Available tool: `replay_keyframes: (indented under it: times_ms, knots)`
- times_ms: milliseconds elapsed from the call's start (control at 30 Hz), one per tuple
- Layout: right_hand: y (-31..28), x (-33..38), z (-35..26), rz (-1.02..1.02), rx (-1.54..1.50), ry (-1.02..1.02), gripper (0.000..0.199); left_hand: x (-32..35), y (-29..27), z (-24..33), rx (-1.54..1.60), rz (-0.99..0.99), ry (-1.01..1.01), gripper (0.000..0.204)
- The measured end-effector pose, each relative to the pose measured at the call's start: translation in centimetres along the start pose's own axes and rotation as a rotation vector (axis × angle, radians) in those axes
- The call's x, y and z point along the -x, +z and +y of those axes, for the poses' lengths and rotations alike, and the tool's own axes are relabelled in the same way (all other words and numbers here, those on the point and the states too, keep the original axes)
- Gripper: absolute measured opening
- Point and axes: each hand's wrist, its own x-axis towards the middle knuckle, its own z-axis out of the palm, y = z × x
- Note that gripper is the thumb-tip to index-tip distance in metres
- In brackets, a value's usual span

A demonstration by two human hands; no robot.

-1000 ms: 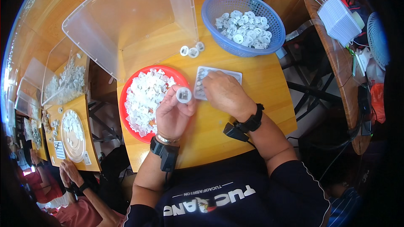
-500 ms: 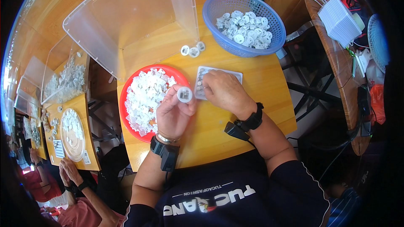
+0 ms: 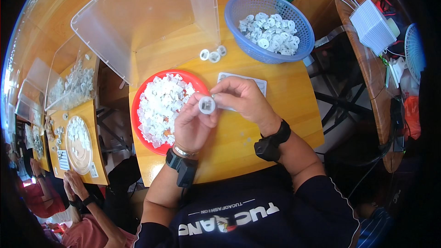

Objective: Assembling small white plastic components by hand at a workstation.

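The left hand (image 3: 193, 126) pinches a small white round plastic cap (image 3: 206, 104); the right hand (image 3: 243, 98) presses a tiny piece into it — a slip could drop both onto the table (image 3: 285, 110).

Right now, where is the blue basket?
In the head view, the blue basket sits at the far right of the yellow table, beyond the right hand and right of the clear plastic divider.

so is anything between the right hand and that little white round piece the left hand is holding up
Nothing visible. The left hand holds the white round piece at its fingertips, and the right hand has its fingertips right beside it, above the wooden table.
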Motion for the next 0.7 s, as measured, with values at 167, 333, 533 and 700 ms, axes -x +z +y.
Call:
replay_keyframes:
  times_ms: [167,333,533,700]
  knots:
    - [0.2,0.1,-0.5,-0.033,-0.009,0.044,0.017,-0.1,-0.8,0.3,-0.002,-0.142,-0.031,0.021]
    - [0.1,0.0,0.4,0.009,0.099,0.002,0.014,-0.1,-0.7,0.1,-0.009,-0.146,-0.029,0.021]
    - [0.5,-0.2,-0.5,0.024,0.437,-0.215,0.012,-0.1,-0.8,0.0,0.025,-0.132,-0.006,0.019]
    - [-0.6,-0.4,-0.5,-0.056,0.545,-0.264,0.012,-0.1,-1.1,-0.2,0.038,-0.101,-0.044,0.02]
